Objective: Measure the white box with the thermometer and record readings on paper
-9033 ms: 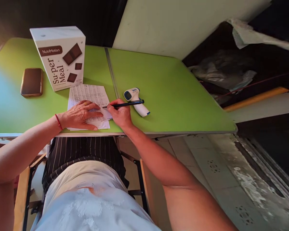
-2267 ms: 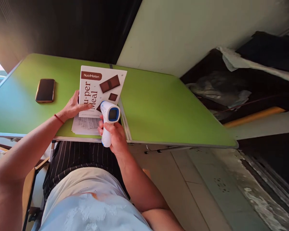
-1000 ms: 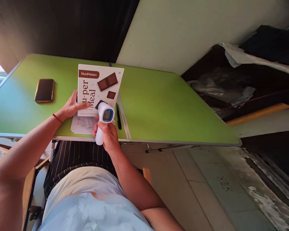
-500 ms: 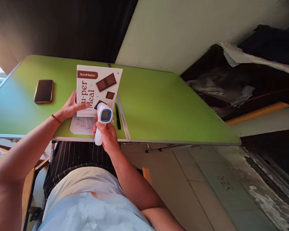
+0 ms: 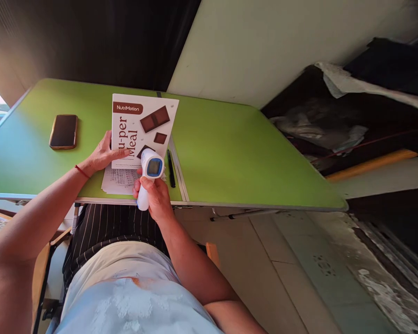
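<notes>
My right hand (image 5: 155, 197) grips a white and blue infrared thermometer (image 5: 149, 171) by its handle, its head aimed at the white "Su-per Meal" box (image 5: 142, 125) lying flat on the green table (image 5: 230, 153). My left hand (image 5: 102, 155) rests against the box's left edge, thumb and fingers on it. A handwritten paper sheet (image 5: 120, 178) lies under the box's near end. A black pen (image 5: 170, 167) lies on the table just right of the thermometer.
A dark phone (image 5: 63, 131) lies on the table's left part. A metal seam (image 5: 177, 164) runs across the tabletop beside the pen. A pale wall stands behind; dark clutter and cloth fill the right. Tiled floor lies below the table edge.
Nine seconds ago the box stood upright and my right hand wrote with the pen. Now the box lies flat, the pen is down, and the thermometer is held. In the last second almost nothing moved.
</notes>
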Action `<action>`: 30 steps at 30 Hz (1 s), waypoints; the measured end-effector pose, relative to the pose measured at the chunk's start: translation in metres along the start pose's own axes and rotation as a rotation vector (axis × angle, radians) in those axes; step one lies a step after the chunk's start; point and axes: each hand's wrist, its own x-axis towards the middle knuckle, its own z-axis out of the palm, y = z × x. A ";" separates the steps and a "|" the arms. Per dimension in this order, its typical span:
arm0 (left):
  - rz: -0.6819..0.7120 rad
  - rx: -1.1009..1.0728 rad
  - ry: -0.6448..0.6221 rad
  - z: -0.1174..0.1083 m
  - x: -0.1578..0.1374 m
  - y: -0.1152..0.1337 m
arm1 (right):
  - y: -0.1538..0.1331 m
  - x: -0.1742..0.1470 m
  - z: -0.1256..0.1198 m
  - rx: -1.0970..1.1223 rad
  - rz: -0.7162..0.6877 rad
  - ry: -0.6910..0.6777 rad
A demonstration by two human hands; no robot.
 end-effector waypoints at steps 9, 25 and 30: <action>0.008 0.023 0.031 -0.002 -0.001 -0.001 | 0.000 0.000 0.000 0.007 0.017 0.000; 0.098 0.110 0.190 -0.008 -0.002 0.005 | -0.010 0.000 0.005 -0.072 -0.004 -0.056; 0.111 0.113 0.244 -0.012 0.001 0.007 | -0.017 0.009 0.012 -0.033 -0.010 -0.062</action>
